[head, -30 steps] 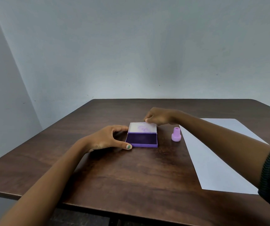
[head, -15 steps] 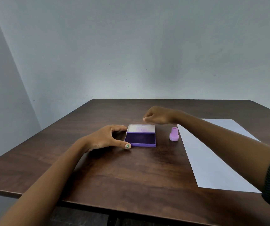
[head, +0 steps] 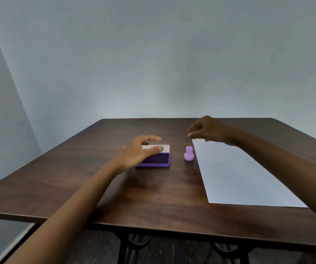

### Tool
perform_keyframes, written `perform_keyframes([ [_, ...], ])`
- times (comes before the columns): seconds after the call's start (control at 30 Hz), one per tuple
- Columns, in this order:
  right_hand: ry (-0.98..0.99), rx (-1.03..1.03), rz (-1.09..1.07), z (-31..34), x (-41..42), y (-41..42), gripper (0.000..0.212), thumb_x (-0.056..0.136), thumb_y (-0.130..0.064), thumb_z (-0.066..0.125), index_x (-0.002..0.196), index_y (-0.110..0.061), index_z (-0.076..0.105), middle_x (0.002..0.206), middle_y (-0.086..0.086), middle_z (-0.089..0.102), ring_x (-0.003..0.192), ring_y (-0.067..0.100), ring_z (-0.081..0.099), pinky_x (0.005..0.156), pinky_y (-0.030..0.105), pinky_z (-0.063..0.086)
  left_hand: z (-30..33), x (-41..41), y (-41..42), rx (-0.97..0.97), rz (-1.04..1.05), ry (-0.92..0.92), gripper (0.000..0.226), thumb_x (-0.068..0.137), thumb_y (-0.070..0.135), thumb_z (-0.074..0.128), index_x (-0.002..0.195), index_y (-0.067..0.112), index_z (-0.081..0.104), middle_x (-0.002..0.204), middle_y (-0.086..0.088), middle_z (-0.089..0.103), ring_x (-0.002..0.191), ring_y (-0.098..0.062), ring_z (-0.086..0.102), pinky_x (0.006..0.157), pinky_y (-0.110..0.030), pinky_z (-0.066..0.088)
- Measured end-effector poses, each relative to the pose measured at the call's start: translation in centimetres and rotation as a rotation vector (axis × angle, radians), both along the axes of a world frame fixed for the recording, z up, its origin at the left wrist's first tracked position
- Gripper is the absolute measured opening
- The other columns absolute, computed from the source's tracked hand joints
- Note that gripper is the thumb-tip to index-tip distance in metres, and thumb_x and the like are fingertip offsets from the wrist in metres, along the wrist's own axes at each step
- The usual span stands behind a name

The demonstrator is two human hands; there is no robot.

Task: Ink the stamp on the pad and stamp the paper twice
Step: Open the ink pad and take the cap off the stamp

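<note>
Stamp (head: 188, 153) upright between pad (head: 158, 160) (open) and paper (head: 239, 174).

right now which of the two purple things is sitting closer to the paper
The small light purple stamp, standing upright just beside the paper's left edge. The darker purple ink pad lies farther left, under the left hand.

walls (head: 153, 54): plain pale grey-blue, corner at left
table (head: 153, 202): dark wood, black metal legs
floor (head: 172, 252): dark
</note>
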State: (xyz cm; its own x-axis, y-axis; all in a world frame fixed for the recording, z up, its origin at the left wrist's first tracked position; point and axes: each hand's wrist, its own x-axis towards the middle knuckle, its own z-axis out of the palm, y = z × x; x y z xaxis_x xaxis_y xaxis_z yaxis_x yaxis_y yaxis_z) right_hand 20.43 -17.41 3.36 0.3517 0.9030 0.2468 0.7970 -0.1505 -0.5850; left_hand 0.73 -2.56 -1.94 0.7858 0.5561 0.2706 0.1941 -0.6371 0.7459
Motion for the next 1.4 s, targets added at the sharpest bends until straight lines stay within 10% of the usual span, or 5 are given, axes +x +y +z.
perform_keyframes([
  [0.2,-0.045,-0.032,-0.012,-2.0,-0.6,-1.0,0.032,0.077,-0.023,0.074,0.101,-0.003,0.071,0.091,0.004,0.067,0.080,0.013,0.059,0.058,0.015,0.042,0.2,2.9,-3.4,0.149,0.001,0.060,0.032,0.080,0.052,0.063,0.110,0.041,0.063,0.127,0.017,0.059,0.117,-0.009,0.053,0.109,-0.050,0.031],
  [0.77,-0.019,0.048,-0.095,-3.9,-1.3,0.0,0.016,0.076,-0.014,0.073,0.086,-0.002,0.075,0.081,0.011,0.072,0.066,0.011,0.058,0.072,0.034,0.055,-0.2,2.9,-3.6,0.162,0.123,-0.034,0.008,0.086,0.043,0.058,0.083,0.050,0.060,0.102,0.025,0.061,0.103,-0.005,0.056,0.101,-0.038,0.029],
  [0.97,0.688,0.244,-0.090,-1.5,-2.2,-2.2,0.009,0.081,-0.008,0.068,0.086,0.000,0.070,0.095,0.018,0.070,0.072,0.019,0.067,0.063,0.019,0.059,0.7,2.2,-4.3,0.229,0.215,-0.203,0.010,0.088,0.041,0.058,0.082,0.047,0.063,0.087,0.028,0.062,0.093,0.000,0.060,0.081,-0.024,0.012],
  [1.13,1.342,0.376,-0.004,-0.4,-4.6,-4.8,0.008,0.086,0.000,0.058,0.084,0.004,0.065,0.077,0.016,0.072,0.065,0.020,0.072,0.063,0.028,0.061,1.5,1.4,-7.0,0.048,0.084,-0.477,0.012,0.087,0.028,0.064,0.094,0.035,0.069,0.092,0.018,0.071,0.086,-0.004,0.063,0.082,-0.025,0.049],
  [1.4,1.649,0.378,0.079,-0.7,-7.6,-6.7,0.013,0.087,0.001,0.055,0.082,0.005,0.066,0.073,0.018,0.074,0.062,0.021,0.073,0.063,0.032,0.062,1.5,0.1,-11.2,0.042,0.008,-0.608,0.031,0.075,0.020,0.077,0.105,0.024,0.070,0.094,0.009,0.075,0.083,-0.009,0.068,0.084,-0.034,0.055],
])
